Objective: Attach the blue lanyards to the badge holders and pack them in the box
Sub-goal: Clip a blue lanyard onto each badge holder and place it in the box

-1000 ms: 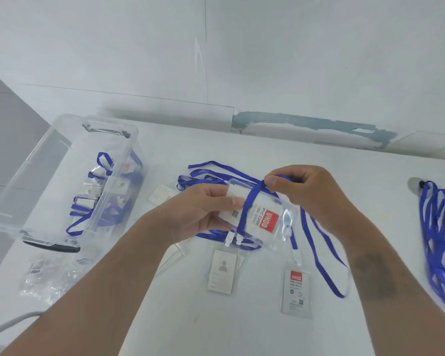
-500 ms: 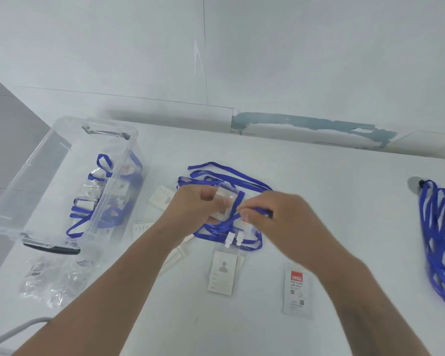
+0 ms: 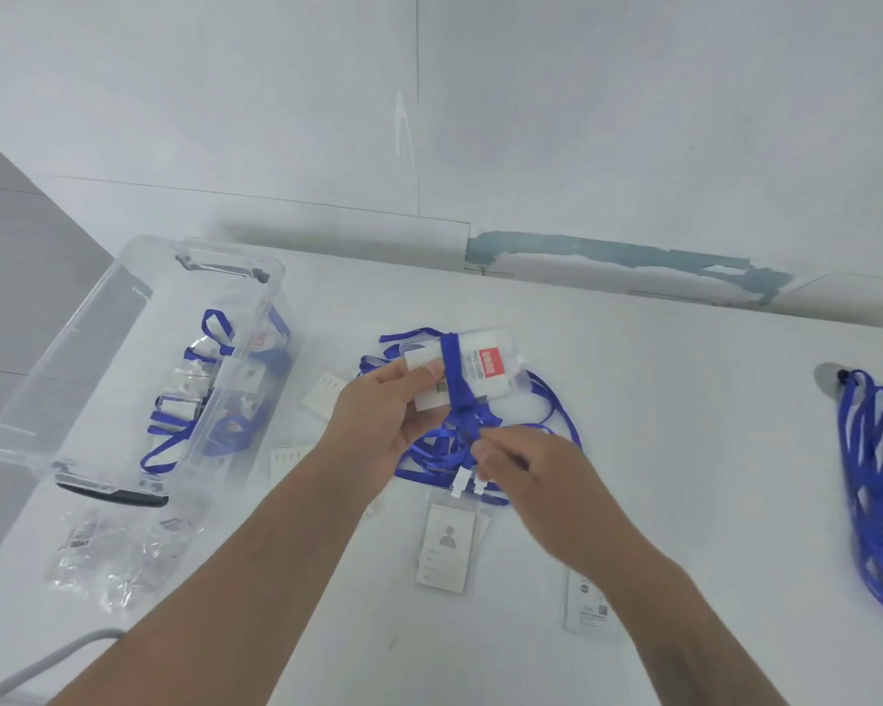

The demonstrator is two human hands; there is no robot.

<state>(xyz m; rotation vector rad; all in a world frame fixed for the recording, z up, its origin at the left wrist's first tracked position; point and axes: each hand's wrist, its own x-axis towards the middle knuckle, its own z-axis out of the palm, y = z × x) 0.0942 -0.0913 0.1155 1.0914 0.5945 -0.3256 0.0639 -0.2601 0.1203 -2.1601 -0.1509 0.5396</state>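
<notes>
My left hand (image 3: 383,415) grips a clear badge holder (image 3: 480,366) with a red label, lifted above the table's middle. A blue lanyard (image 3: 457,384) is wrapped around the holder and hangs down to my right hand (image 3: 526,471), which pinches the strap just below. More blue lanyard straps (image 3: 556,405) lie looped on the table under both hands. A clear plastic box (image 3: 139,359) stands at the left with several strapped holders inside.
Loose badge holders lie on the white table: one with a portrait card (image 3: 445,547), one by my right forearm (image 3: 590,611), and others (image 3: 322,394) beside the box. A bundle of blue lanyards (image 3: 872,481) lies at the right edge. Crumpled clear wrappers (image 3: 108,552) sit front left.
My right hand moved from the top of the holder down below it, drawing the strap around. The left hand lifted the holder so its red label faces up.
</notes>
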